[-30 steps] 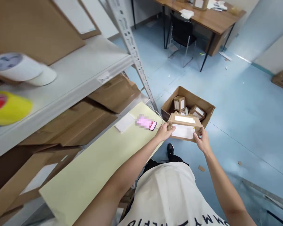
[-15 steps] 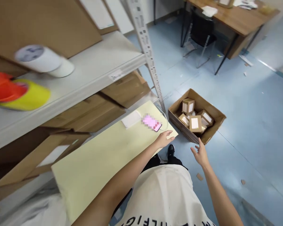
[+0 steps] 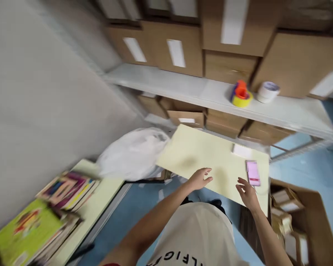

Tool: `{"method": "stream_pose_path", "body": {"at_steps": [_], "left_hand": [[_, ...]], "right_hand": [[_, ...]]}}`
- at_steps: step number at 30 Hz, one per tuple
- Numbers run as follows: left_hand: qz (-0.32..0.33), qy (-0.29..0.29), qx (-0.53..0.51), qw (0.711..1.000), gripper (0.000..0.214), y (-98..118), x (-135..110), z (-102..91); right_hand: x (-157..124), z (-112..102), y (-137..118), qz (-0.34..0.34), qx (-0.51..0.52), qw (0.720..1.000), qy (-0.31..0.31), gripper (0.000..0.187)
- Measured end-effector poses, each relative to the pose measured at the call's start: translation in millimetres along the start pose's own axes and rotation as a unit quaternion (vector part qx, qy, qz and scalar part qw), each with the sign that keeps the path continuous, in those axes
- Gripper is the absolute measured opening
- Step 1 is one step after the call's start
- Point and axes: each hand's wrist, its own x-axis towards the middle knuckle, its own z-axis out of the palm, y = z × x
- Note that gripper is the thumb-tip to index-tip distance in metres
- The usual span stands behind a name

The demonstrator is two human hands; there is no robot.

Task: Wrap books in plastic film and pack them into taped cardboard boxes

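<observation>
My left hand hovers at the near edge of a pale yellow table, fingers apart and nothing held. To its right, my right hand is also bare, fingers spread, above the table's right part. Just beyond that hand lies a phone with a lit pink screen and a cable at its lower end. A small white pad or box rests behind the phone. Neither hand appears to touch anything.
A grey shelf behind the table bears cartons, coloured tape rolls and white rolls. An open carton of small boxes stands right. Left are a white plastic bag and a side table with books.
My view has swung left, bringing the wall, the bag and the books into sight. Both hands are now over or near the table, my right hand having left the carton's side.
</observation>
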Motion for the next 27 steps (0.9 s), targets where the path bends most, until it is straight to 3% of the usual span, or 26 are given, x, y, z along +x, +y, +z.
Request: {"method": "stream_pose_path", "body": {"at_steps": [3,6,9,12,15,18,24,27], "left_hand": [[-0.035,0.079,-0.036,0.996,0.047,-47,-47,-46.3],[-0.067,0.15,-0.069,0.984,0.047,-95,-97,-84.1],[-0.102,0.21,-0.092,0.968,0.048,-134,-148,-111.4],[-0.134,0.274,-0.126,0.944,0.05,-162,-193,-126.7],[-0.175,0.325,-0.16,0.915,0.055,-183,-224,-131.1],[-0.224,0.363,-0.17,0.888,0.055,-197,-240,-129.7],[-0.284,0.409,-0.158,0.853,0.049,-199,-262,-132.4],[-0.312,0.445,-0.154,0.825,0.049,-200,-281,-141.5]], "right_hand": [[27,61,-55,-0.076,-0.024,0.995,-0.067,0.05],[35,132,-110,-0.155,-0.041,0.978,-0.136,0.047],[29,201,-161,-0.235,-0.068,0.948,-0.205,0.042],[15,255,-203,-0.312,-0.095,0.897,-0.299,0.038],[6,287,-233,-0.36,-0.121,0.845,-0.377,0.037],[7,306,-248,-0.385,-0.137,0.807,-0.426,0.037],[18,349,-254,-0.419,-0.142,0.742,-0.504,0.035],[13,378,-270,-0.443,-0.122,0.705,-0.54,0.032]]}}
